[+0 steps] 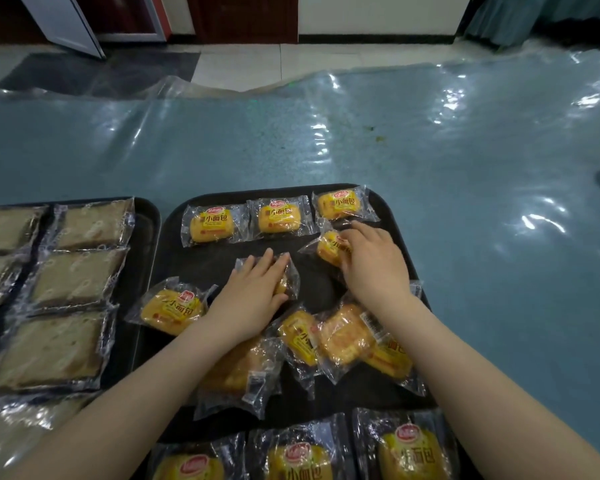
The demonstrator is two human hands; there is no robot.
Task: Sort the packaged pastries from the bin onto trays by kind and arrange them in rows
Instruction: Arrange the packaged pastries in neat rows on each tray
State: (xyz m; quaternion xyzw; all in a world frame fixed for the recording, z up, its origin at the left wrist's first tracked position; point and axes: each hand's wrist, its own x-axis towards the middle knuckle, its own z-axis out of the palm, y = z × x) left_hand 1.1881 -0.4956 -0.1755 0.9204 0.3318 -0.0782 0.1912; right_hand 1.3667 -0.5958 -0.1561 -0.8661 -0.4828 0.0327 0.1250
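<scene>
Surface: blue table under a wrinkled clear plastic sheet (361, 133), tiled floor beyond; you work on the black plastic tray (388, 216) in the middle.
Left hand: your left hand (250, 292) lies flat on a small clear-wrapped yellow bun (286, 284) mid-tray; fingers extended, pressing rather than closed around it.
Right hand: your right hand (374, 261) curls its fingers over another yellow bun packet (328, 249) just below the far row; it looks like a light grip, though the thumb is hidden.
Far row: three yellow buns (279, 216) already lined up.
Loose pile: unsorted buns (343, 337) near your wrists, overlapping.
Other tray: brown sliced-cake packets (80, 275) in rows on the left tray (149, 216).
Handling: judge these light and soft; the film is slick and crinkly; hold by the sides of the body, gently, since squeezing would crush the bread; sliding works too.
</scene>
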